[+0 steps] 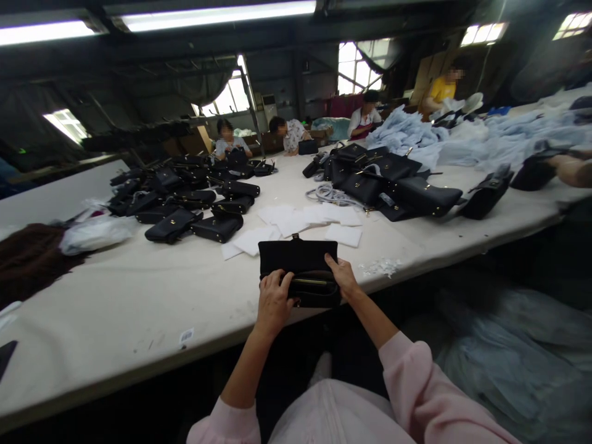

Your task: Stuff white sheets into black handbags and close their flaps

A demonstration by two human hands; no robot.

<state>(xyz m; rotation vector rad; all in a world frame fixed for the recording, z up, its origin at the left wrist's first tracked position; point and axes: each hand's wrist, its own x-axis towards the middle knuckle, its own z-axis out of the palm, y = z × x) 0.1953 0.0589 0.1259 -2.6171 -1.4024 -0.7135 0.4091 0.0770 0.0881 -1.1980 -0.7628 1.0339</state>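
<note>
A black handbag (298, 259) lies at the near edge of the long white table (139, 308), its flap folded back and the mouth open towards me. My left hand (274, 303) grips the bag's left front edge, fingers curled over the opening. My right hand (343, 275) holds the right end of the bag, thumb and fingers pressed on it. Both arms wear pink sleeves.
White paper sheets (296, 223) lie just beyond the bag. Piles of black handbags sit at the left (185, 197) and at the right (388, 179). Pale blue fabric (499, 135) covers the far right. A white plastic bag (95, 233) and brown cloth (28, 256) lie left. People sit at the far end.
</note>
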